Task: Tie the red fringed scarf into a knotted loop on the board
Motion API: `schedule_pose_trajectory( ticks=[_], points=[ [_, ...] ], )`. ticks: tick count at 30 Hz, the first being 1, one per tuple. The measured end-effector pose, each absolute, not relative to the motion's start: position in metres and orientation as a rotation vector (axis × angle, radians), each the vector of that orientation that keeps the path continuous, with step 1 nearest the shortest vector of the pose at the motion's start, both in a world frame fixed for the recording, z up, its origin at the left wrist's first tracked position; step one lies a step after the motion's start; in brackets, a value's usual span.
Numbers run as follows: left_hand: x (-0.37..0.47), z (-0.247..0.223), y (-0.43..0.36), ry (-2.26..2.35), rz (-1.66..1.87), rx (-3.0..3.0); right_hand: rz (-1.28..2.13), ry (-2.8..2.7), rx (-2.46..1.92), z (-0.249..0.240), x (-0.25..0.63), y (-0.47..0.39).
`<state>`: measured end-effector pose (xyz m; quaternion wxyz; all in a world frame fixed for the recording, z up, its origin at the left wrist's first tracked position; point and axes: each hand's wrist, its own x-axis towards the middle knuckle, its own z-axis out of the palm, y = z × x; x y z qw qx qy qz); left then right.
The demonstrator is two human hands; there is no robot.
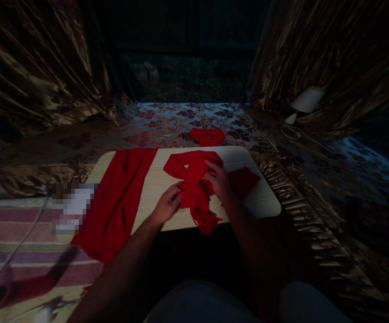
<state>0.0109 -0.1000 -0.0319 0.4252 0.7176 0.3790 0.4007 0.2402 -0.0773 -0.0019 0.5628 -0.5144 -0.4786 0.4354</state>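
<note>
With the left hand (168,204), pinching the lower fold of the red scarf (194,170) on the table (260,202); with the right hand (217,178), spreading fingers over upper layers. Likely handling light, soft, floppy; gripping best at layered folds, not fringe (203,219).

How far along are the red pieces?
Partway, I'd judge. Looks done: the loop beyond the board, apparently already shaped. In hand: the fringed scarf, folded over; left hand grips its lower part, right hand is on it higher up. Probably left: the long cloth, laid across the board's left end, not looped.
</note>
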Motion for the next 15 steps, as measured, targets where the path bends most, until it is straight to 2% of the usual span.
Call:
schedule_pose_trajectory(
  ticks=[6, 9, 12, 15],
  points=[
    [0.012, -0.032, -0.101, 0.940, 1.052, 1.551, 0.863, -0.915, -1.262, -0.004, 0.248, -0.066],
    [0.013, -0.031, -0.101, 0.877, 1.064, 1.532, 1.039, -0.983, -1.296, -0.007, 0.249, -0.070],
    [0.013, -0.030, -0.101, 0.851, 1.044, 1.556, 1.266, -1.275, -1.295, -0.006, 0.246, -0.079],
    [0.012, -0.031, -0.100, 0.891, 1.010, 1.598, 1.300, -1.527, -1.210, -0.002, 0.242, -0.082]
  ],
)
